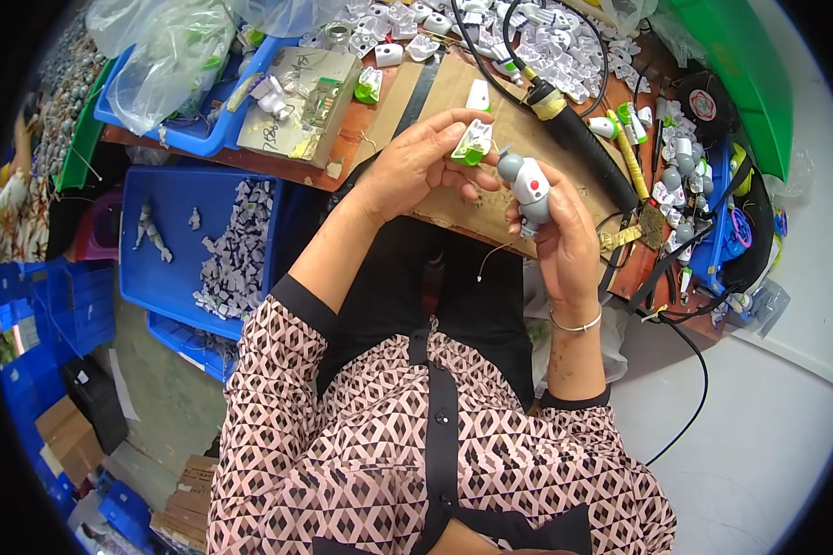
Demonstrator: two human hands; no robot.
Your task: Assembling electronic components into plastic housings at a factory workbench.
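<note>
Between the thumb and fingers of my left hand (pixel 426 159) is a small white and green plastic shell part (pixel 473 142), its hollow side showing. My right hand (pixel 565 227) grips a grey and white toy figure (pixel 531 190) with a red dot on its white body. Both parts are held above the cardboard-covered bench, close together but apart. A thin wire (pixel 484 264) with a small end piece dangles below the figure. Another white and green piece (pixel 478 96) lies on the cardboard just beyond my left fingers.
White shell parts (pixel 555 51) are heaped at the back. A black-handled tool (pixel 583 139) with a cable and a yellow-handled hammer (pixel 627 157) lie to the right. A box-shaped device (pixel 301 102) stands left, near a blue bin (pixel 167 139). Below it, a blue tray (pixel 157 273) holds small parts.
</note>
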